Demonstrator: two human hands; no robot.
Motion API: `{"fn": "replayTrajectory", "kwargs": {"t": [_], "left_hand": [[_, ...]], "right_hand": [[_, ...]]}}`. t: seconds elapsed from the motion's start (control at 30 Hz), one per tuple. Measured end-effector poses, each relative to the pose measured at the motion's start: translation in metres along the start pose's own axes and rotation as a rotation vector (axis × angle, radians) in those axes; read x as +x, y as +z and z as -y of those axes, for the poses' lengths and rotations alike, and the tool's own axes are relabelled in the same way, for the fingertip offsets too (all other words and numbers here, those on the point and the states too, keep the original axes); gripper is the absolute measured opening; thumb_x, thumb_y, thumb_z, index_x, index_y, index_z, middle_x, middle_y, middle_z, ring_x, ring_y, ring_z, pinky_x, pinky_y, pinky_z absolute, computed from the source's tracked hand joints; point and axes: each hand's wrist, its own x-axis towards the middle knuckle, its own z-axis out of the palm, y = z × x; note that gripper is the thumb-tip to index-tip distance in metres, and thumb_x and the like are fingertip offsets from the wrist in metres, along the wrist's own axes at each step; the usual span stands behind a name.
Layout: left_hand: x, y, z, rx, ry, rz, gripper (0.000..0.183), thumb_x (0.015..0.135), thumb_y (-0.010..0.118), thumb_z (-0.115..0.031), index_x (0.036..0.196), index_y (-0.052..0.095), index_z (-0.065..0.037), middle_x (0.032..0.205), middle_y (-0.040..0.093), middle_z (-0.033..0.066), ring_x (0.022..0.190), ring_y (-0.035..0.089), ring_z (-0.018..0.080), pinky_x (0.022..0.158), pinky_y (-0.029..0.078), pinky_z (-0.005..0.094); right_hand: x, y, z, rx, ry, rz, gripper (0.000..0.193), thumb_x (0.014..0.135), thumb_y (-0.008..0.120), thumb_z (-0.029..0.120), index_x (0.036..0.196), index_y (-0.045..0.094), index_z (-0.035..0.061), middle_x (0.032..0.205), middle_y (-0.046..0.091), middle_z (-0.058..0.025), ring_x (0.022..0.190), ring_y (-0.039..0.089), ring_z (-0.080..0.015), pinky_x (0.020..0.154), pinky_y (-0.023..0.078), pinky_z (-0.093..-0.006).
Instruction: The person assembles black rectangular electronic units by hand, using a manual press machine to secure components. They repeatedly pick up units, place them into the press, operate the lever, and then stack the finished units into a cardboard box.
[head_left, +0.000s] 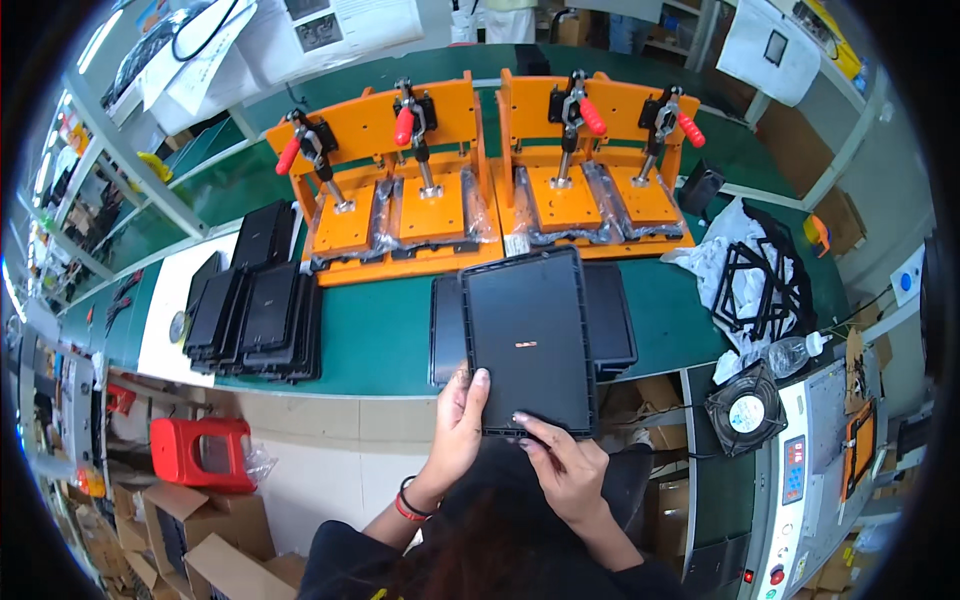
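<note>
Over the bench's near edge, the cover is pinched leftward by the left hand and, seemingly, at its lower rim by the right hand, rim-checking apparently being underway and steady support needed next.

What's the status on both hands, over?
Left hand holds black panel at lower left; right hand at its bottom edge. Panel raised, hiding part of dark pieces behind.
</note>
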Motion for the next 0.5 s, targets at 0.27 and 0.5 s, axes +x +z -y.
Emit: {"fn": "replayTrajectory", "kwargs": {"t": [0.27, 0.5], "left_hand": [[0.203, 0.04, -0.002, 0.322, 0.969, 0.056, 0.042, 0.086, 0.047, -0.018, 0.121, 0.044, 0.005, 0.127, 0.043, 0.0214, 0.121, 0.04, 0.0325, 0.103, 0.029, 0.0396], [0.372, 0.12, -0.006, 1.239, 2.16, -0.004, 0.046, 0.085, 0.054, -0.014, 0.13, 0.047, -0.019, 0.139, 0.029, 0.0046, 0.128, 0.033, 0.0279, 0.107, 0.032, 0.043]], "right_hand": [[0.028, -0.038, -0.034, 0.156, 0.441, -0.403, 0.014, 0.091, 0.054, 0.006, 0.098, 0.062, -0.0025, 0.085, 0.059, -0.0029, 0.07, 0.052, -0.0068, 0.063, 0.043, -0.0198], [0.045, -0.048, -0.068, 0.339, 0.525, -0.448, 0.018, 0.094, 0.053, 0.013, 0.097, 0.063, -0.001, 0.086, 0.062, -0.0028, 0.071, 0.053, -0.006, 0.063, 0.043, -0.0202]]}}
